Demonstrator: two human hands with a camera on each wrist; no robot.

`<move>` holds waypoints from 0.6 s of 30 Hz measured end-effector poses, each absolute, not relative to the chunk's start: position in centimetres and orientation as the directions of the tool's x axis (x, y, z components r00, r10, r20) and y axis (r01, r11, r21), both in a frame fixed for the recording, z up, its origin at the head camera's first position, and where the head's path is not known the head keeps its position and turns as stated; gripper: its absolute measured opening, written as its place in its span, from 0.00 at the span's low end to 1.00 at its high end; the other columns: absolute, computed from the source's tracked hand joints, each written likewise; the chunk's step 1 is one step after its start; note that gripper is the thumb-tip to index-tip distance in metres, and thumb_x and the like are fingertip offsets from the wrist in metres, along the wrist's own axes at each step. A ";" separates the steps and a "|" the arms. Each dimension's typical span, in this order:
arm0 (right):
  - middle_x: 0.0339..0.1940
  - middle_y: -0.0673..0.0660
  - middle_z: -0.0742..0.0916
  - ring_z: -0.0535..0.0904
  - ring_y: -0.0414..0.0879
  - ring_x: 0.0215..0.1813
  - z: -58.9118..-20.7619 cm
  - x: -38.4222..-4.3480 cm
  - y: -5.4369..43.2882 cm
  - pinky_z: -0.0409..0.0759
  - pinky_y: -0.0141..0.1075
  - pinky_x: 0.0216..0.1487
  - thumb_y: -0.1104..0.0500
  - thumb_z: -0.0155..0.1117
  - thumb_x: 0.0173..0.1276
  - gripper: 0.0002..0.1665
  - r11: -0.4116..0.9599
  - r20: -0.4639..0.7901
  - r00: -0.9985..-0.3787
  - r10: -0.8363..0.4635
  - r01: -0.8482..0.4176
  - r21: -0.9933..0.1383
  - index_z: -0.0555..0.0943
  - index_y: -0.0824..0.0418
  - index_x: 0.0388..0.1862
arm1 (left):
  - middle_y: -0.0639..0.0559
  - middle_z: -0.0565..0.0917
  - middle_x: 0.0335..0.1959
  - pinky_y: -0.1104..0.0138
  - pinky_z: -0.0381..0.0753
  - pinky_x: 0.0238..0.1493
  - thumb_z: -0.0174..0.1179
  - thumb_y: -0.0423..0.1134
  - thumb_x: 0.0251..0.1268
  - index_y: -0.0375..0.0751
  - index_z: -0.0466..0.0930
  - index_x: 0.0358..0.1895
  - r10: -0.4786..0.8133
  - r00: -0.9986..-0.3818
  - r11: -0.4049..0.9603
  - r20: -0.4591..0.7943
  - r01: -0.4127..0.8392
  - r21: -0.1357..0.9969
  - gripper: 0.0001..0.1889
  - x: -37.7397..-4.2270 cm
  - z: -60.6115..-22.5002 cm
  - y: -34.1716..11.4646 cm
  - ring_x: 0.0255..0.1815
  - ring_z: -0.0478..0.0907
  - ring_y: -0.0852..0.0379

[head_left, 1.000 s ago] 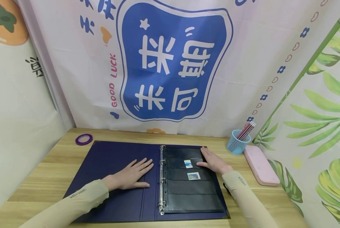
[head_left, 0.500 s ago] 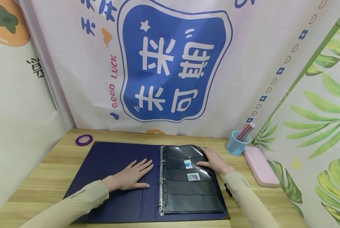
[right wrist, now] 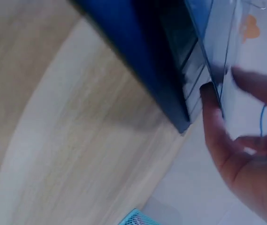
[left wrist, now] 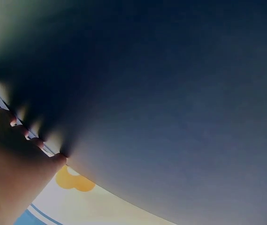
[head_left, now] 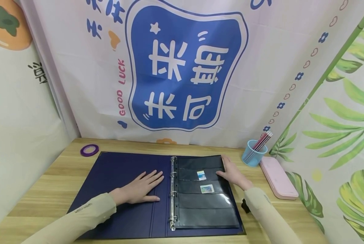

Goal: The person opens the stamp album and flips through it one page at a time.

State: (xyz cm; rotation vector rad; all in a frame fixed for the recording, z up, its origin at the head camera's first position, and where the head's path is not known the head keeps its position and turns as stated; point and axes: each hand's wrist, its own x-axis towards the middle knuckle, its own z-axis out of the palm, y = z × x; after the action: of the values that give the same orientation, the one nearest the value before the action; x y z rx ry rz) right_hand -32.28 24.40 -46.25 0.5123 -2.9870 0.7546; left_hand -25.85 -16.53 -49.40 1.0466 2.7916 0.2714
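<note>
An open navy ring binder lies on the table, its metal rings along the middle. My left hand rests flat on the inside of the left cover, fingers spread. On the right side is a black pocket page with clear strips. Two small stamps, one blue and white, the other green and blue, sit in its upper pockets. At the page's upper right edge, my right hand holds the page between thumb and fingers; the right wrist view shows the right hand around that edge.
A purple tape roll lies at the back left of the wooden table. At the back right stand a blue mesh cup with several pencils and a pink case. A printed cloth hangs behind.
The page's upper right part bulged upward, then its edge came up into my right hand, which has shifted slightly right. My left hand has stayed in place.
</note>
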 end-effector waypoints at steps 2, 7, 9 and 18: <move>0.63 0.81 0.75 0.73 0.73 0.65 -46.0 -31.8 24.6 0.74 0.59 0.64 0.62 0.66 0.67 0.41 0.820 0.092 -0.961 -0.262 -0.271 -0.503 0.60 0.83 0.69 | 0.47 0.51 0.82 0.37 0.50 0.76 0.44 0.72 0.68 0.47 0.50 0.80 0.662 -0.746 0.740 -0.071 0.636 0.219 0.46 -25.9 -49.4 -16.5 0.83 0.47 0.42; 0.44 0.76 0.87 0.87 0.51 0.32 -45.0 -30.8 25.4 0.87 0.47 0.39 0.64 0.63 0.68 0.23 0.738 -0.024 -0.978 -0.208 -0.141 -0.660 0.74 0.83 0.54 | 0.46 0.51 0.82 0.37 0.50 0.76 0.45 0.71 0.68 0.46 0.51 0.80 0.663 -0.747 0.739 -0.061 0.638 0.218 0.46 -25.8 -49.2 -16.6 0.83 0.47 0.41; 0.39 0.71 0.88 0.84 0.41 0.26 -44.6 -30.6 25.7 0.87 0.43 0.35 0.64 0.62 0.69 0.17 0.698 -0.065 -0.974 -0.218 -0.109 -0.707 0.79 0.80 0.48 | 0.46 0.51 0.82 0.37 0.50 0.76 0.45 0.71 0.68 0.46 0.51 0.80 0.663 -0.746 0.738 -0.058 0.639 0.214 0.46 -25.8 -49.2 -16.7 0.83 0.47 0.41; 0.22 0.50 0.85 0.81 0.36 0.24 -40.3 -30.4 24.8 0.88 0.39 0.35 0.61 0.62 0.71 0.15 0.657 -0.034 -0.980 -0.195 -0.105 -0.747 0.83 0.74 0.44 | 0.46 0.52 0.82 0.37 0.51 0.76 0.44 0.71 0.68 0.46 0.51 0.80 0.671 -0.740 0.732 -0.050 0.650 0.205 0.46 -26.0 -49.6 -16.7 0.83 0.48 0.41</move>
State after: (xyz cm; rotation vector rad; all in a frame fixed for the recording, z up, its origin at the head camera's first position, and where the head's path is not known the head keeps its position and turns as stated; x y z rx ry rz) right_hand -30.44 24.80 -40.29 0.2685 -2.9592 1.3227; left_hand -25.95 -16.67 -49.55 1.0763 2.8103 0.2644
